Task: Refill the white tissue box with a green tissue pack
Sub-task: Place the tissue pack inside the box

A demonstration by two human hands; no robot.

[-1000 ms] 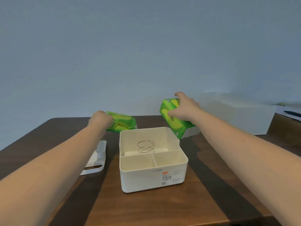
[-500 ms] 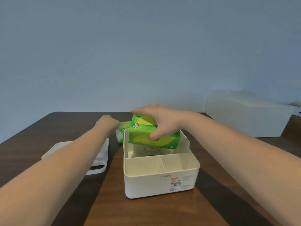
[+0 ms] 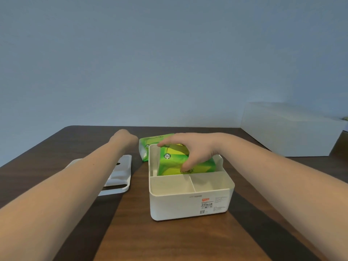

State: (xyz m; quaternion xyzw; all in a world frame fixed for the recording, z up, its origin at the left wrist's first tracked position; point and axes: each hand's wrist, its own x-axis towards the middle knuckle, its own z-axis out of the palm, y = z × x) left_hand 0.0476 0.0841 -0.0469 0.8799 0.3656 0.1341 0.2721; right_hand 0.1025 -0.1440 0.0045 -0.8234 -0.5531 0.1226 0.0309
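The white tissue box (image 3: 190, 202) stands open on the dark wooden table, with two small front compartments and one large rear one. My right hand (image 3: 190, 149) grips a green tissue pack (image 3: 175, 164) from above; the pack sits tilted, partly down inside the rear compartment. A second green tissue pack (image 3: 148, 144) lies on the table just behind the box's left corner. My left hand (image 3: 124, 138) rests at that pack's left end, fingers hidden, so its grip is unclear.
The box's white lid (image 3: 120, 176) lies flat on the table left of the box, under my left forearm. A large white container (image 3: 290, 130) stands at the back right. A blue-grey wall runs behind the table.
My right hand carried its green pack from the back right over the box and lowered it into the rear compartment, covering the spring. My left hand stayed at the other pack.
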